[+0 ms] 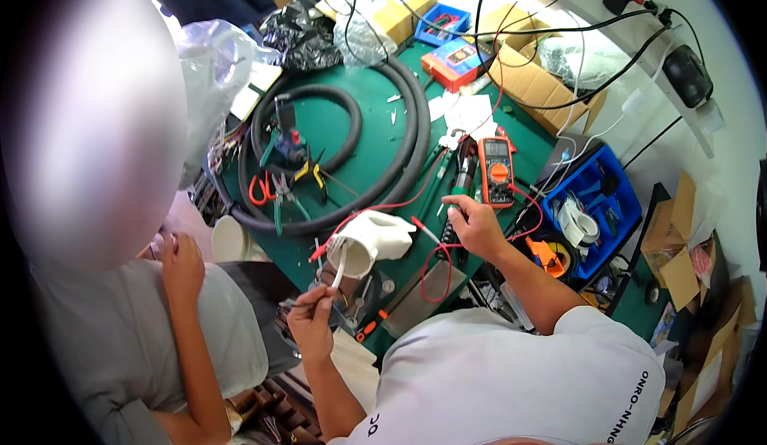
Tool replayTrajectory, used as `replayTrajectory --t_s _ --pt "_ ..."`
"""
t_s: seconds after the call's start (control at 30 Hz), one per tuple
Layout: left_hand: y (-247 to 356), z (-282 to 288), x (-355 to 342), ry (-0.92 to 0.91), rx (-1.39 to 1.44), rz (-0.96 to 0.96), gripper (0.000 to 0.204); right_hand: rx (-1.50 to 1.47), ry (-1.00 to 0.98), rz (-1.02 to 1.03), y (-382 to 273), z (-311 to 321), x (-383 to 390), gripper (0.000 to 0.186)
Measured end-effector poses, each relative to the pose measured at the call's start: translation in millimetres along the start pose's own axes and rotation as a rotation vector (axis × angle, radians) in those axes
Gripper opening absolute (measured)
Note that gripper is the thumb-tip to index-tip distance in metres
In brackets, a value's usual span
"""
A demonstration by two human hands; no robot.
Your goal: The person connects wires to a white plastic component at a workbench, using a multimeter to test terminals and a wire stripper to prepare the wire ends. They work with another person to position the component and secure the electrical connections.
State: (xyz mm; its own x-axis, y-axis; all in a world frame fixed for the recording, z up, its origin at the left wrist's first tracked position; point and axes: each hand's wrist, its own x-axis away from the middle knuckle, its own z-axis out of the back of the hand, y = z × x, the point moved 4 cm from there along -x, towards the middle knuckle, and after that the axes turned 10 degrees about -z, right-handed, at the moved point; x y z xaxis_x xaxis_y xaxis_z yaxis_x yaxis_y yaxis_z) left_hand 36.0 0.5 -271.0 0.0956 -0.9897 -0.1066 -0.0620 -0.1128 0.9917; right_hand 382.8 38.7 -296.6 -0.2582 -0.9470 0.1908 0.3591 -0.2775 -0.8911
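My left hand (313, 321) is closed, fingertips pinching a white cable (341, 265) whose upper end reaches the mouth of a white plastic housing (375, 239). Dark thin wires show beside that hand. Over the green table, my right hand (475, 225) has its fingers curled and the index finger stretched toward a small pale sliver; what it grips is too small to make out. Just beyond lies a long hand tool with black and green handles (462, 177). An orange multimeter (497, 169) rests to its right, with a red test lead (439, 247) looping past my right hand.
Thick black hose (419, 117) lies coiled across the green table, around pliers (284, 197) and red-handled scissors (261, 189). A blue bin (591, 205) of parts stands at right. Cardboard boxes (519, 81) and hanging cables occupy the back. At left sits another person, hand (184, 265) raised.
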Motion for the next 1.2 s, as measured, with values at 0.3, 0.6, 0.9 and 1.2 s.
replayTrajectory --t_s 0.3,0.6,0.9,1.2 --pt "3.3 -3.2 0.2 -0.006 0.052 0.005 0.019 -0.084 0.079 -0.001 6.8 9.6 -14.4 0.023" --pt "3.0 -3.1 2.1 -0.011 0.058 0.02 0.02 -0.123 0.076 -0.017 23.1 1.5 -6.3 0.024" --pt "1.3 -4.2 0.4 -0.027 0.031 0.0 0.019 -0.087 0.185 0.026 2.5 29.8 -8.9 0.029" --pt "2.4 -11.5 -4.0 -0.038 0.052 0.011 0.018 0.27 0.629 0.428 -76.8 106.3 -63.2 0.044"
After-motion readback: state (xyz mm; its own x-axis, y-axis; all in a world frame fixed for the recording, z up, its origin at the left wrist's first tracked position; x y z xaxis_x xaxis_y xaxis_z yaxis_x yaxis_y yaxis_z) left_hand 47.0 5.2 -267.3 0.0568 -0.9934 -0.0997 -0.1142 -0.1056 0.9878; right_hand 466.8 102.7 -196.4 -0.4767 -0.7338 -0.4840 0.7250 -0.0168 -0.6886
